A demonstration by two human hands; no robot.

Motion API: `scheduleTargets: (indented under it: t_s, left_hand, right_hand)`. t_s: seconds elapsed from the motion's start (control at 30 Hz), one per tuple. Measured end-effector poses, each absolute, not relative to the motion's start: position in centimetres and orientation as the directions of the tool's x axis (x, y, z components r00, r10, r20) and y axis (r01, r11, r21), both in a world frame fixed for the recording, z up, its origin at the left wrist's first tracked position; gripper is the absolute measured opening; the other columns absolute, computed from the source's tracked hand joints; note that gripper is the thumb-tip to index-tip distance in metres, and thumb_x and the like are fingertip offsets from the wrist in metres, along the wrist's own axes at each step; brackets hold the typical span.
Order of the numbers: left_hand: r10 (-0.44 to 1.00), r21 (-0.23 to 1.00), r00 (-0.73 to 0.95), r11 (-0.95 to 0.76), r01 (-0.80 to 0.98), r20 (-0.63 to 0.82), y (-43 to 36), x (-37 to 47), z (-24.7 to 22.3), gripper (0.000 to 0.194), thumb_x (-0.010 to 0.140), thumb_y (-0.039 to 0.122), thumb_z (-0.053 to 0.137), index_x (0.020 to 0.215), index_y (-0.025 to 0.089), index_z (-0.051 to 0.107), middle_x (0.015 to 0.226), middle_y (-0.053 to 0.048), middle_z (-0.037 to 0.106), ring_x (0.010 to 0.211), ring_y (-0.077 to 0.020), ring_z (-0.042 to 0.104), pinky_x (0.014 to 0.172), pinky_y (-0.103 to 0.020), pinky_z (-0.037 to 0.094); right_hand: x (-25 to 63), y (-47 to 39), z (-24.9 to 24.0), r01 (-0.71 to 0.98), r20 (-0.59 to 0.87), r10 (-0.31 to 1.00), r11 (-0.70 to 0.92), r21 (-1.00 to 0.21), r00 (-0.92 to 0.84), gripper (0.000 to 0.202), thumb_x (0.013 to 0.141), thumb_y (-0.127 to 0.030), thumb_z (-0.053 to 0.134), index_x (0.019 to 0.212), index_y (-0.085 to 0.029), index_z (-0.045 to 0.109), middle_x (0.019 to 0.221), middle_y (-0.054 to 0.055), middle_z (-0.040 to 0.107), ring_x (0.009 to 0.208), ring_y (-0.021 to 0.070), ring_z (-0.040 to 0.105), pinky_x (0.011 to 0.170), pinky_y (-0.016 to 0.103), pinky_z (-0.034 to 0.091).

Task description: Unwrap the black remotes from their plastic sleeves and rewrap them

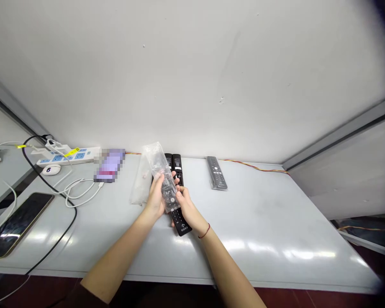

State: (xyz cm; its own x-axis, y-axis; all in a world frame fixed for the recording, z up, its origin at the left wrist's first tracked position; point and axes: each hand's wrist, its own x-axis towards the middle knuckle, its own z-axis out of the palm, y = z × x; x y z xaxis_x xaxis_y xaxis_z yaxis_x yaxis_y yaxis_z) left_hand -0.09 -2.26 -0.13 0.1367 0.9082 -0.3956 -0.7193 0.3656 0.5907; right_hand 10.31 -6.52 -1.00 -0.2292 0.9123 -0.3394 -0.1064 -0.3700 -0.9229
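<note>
A black remote control [182, 226] is partly inside a clear plastic sleeve [156, 157], its near end with buttons sticking out bare. My left hand [155, 199] grips the sleeve and the remote within it from the left, thumb on top. On the other side, my right hand [189, 210] is closed around the remote near the sleeve's mouth. Just beyond my hands, black remotes [177, 161] lie side by side on the table, partly hidden by the sleeve and my fingers. Left of them rest flat clear plastic sleeves [138, 186].
A remote in plastic [216, 173] lies to the right on the grey table [259, 222]. At left are a power strip [86, 155], a charging phone [111, 164], a white earbud case [51, 170], a dark phone [17, 222] and loose cables. A white wall [192, 77] stands behind.
</note>
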Motion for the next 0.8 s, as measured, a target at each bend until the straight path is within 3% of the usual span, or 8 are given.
scheduleTargets:
  t_s: [0.13,0.27,0.4,0.5,0.63,0.73,0.8]
  left_hand:
    - [0.925,0.654,0.099,0.332,-0.679,-0.367,-2.8,0.5,-0.4,0.025,0.078,0.024,0.065,0.102,0.018,0.06,0.101,-0.007,0.069,0.076,-0.0143,0.066,0.072,-0.028,0.055]
    - [0.926,0.666,0.022,0.288,-0.688,-0.377,-1.7,-0.8,0.2,0.02,0.08,0.026,0.062,0.097,0.016,0.061,0.082,-0.004,0.068,0.064,-0.0117,0.063,0.062,-0.024,0.053]
    - [0.931,0.6,-0.071,0.171,-0.781,-0.358,0.1,-3.2,0.4,0.014,0.081,0.022,0.06,0.094,0.018,0.06,0.074,-0.001,0.065,0.062,-0.0098,0.062,0.062,-0.022,0.052]
    - [0.915,0.511,0.006,0.231,-0.828,-0.404,0.9,-4.5,0.1,0.012,0.083,0.026,0.057,0.089,0.016,0.061,0.068,0.0,0.062,0.058,-0.0094,0.061,0.059,-0.02,0.05]
    - [0.908,0.486,0.091,0.301,-0.82,-0.408,0.6,-4.2,0.1,0.016,0.085,0.028,0.055,0.089,0.015,0.062,0.066,-0.001,0.061,0.055,-0.0097,0.06,0.055,-0.02,0.05]
    - [0.897,0.527,0.133,0.361,-0.769,-0.421,-0.4,-3.0,0.3,0.018,0.083,0.031,0.058,0.092,0.015,0.061,0.065,0.0,0.061,0.053,-0.0111,0.06,0.053,-0.022,0.05]
    - [0.885,0.565,0.149,0.402,-0.72,-0.44,-1.2,-2.0,0.3,0.02,0.083,0.033,0.058,0.094,0.016,0.061,0.065,0.0,0.061,0.053,-0.0119,0.06,0.053,-0.024,0.05]
  right_hand:
    - [10.4,-6.3,-1.2,-0.14,-0.32,0.92,-0.356,-0.924,-0.227,0.044,0.083,-0.06,0.049,0.107,-0.027,0.033,0.095,0.0,0.052,0.044,0.0081,0.056,0.034,0.026,0.05]
    - [11.0,-6.4,-1.3,-0.156,-0.241,0.914,-0.303,-0.94,-0.327,0.046,0.08,-0.048,0.062,0.111,-0.027,0.035,0.1,0.001,0.052,0.064,0.0123,0.063,0.049,0.03,0.058]
    - [11.9,-6.5,-0.9,-0.041,-0.216,0.827,-0.276,-0.96,-0.519,0.062,0.075,-0.034,0.071,0.123,-0.027,0.032,0.104,0.003,0.055,0.065,0.0106,0.064,0.059,0.029,0.058]
    - [12.0,-6.7,-0.9,-0.017,-0.169,0.787,-0.222,-0.975,-0.593,0.072,0.075,-0.027,0.07,0.132,-0.03,0.027,0.111,0.005,0.054,0.07,0.0109,0.064,0.067,0.032,0.057]
    - [11.3,-6.6,-1.4,-0.022,-0.136,0.849,-0.171,-0.985,-0.51,0.066,0.08,-0.029,0.065,0.133,-0.028,0.026,0.101,0.003,0.054,0.072,0.0127,0.063,0.063,0.031,0.056]
    - [10.8,-6.4,-2.0,0.056,-0.048,0.94,-0.03,-0.998,-0.337,0.068,0.079,-0.032,0.065,0.134,-0.028,0.025,0.109,0.006,0.051,0.067,0.0109,0.058,0.054,0.027,0.053]
    - [10.7,-6.3,-2.2,0.15,0.054,0.971,0.091,-0.984,-0.235,0.069,0.079,-0.033,0.065,0.136,-0.028,0.026,0.118,0.01,0.048,0.074,0.0137,0.057,0.054,0.026,0.052]
